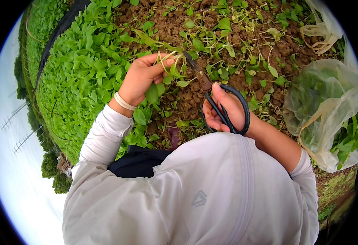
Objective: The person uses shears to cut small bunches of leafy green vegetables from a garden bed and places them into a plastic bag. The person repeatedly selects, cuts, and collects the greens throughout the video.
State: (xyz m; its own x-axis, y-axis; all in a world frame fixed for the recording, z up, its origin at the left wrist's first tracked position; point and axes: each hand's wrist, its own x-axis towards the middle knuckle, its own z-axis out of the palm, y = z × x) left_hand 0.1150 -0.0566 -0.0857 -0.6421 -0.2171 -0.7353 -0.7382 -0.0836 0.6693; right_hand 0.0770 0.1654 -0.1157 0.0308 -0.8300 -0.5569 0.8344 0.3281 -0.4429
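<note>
Between the thumb and fingers of my left hand point(145, 73) are the pale stems of a small leafy green plant point(175, 55), above brown soil. A band circles that wrist. My right hand point(225, 108) grips the black handles of a pair of scissors point(204, 80) with a rusty pivot and dark blades. The blade tips are beside the held stems; whether they touch them, I cannot tell. Just left of my left hand grows a dense bed of leafy green seedlings point(84, 73).
Loose seedlings and cut leaves lie over the clumpy soil point(179, 18). On the right, a translucent plastic bag point(323, 104) holds leafy greens, with more plastic point(323, 30) above it. Black sheeting point(55, 33) edges the bed at upper left.
</note>
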